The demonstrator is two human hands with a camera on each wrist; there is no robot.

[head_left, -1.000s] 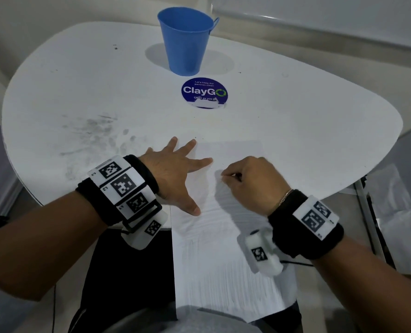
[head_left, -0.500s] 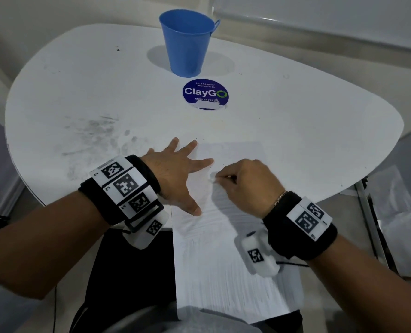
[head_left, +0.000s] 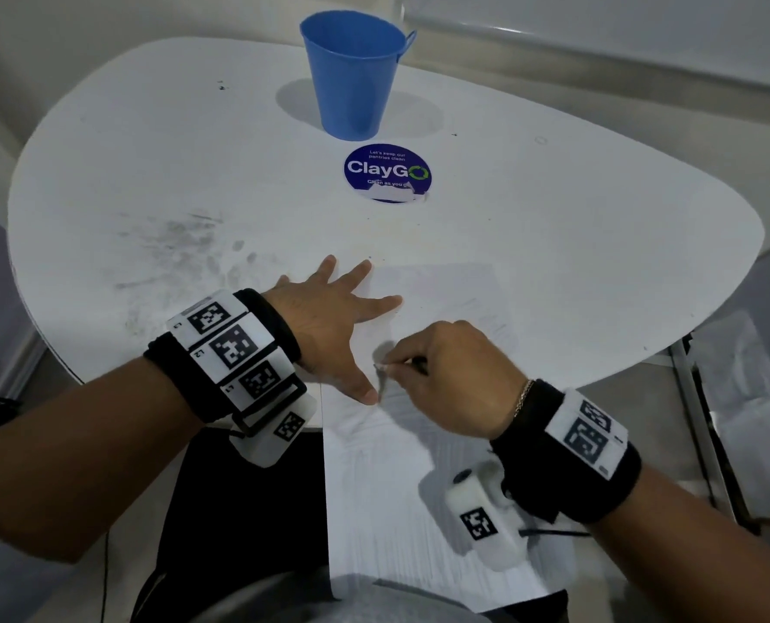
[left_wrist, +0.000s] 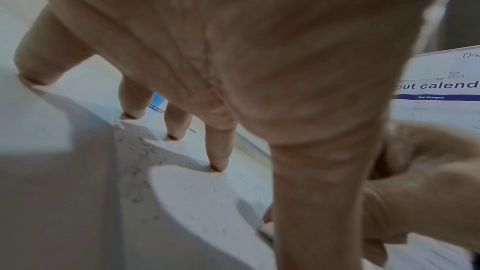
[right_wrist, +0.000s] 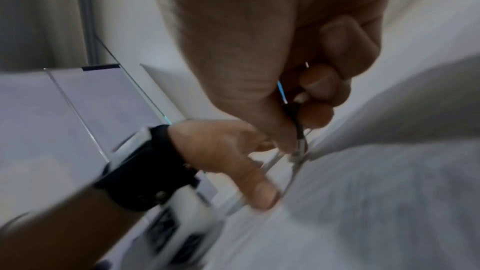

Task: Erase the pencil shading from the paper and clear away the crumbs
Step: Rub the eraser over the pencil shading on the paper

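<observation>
**Head view: pencil eraser on paper, left hand bracing**

Paper (head_left: 423, 478) lies across the near edge of the table (head_left: 149, 173), its lower part overhanging toward the person. The right hand (head_left: 452, 379) pinches a pencil (right_wrist: 298, 129), whose end touches the sheet just beside the left thumb. The left hand (head_left: 329, 326) lies flat, fingers spread and straight, pressing the sheet's left edge. Dark crumbs (left_wrist: 135, 163) speckle the surface near the left fingertips (left_wrist: 217, 163). A blue cup (head_left: 353, 74) stands upright at the far edge, its contents not visible; a round sticker (head_left: 387, 173) lies just in front of it. Bare tabletop extends on both sides of the sheet, smudged grey at left.
</observation>
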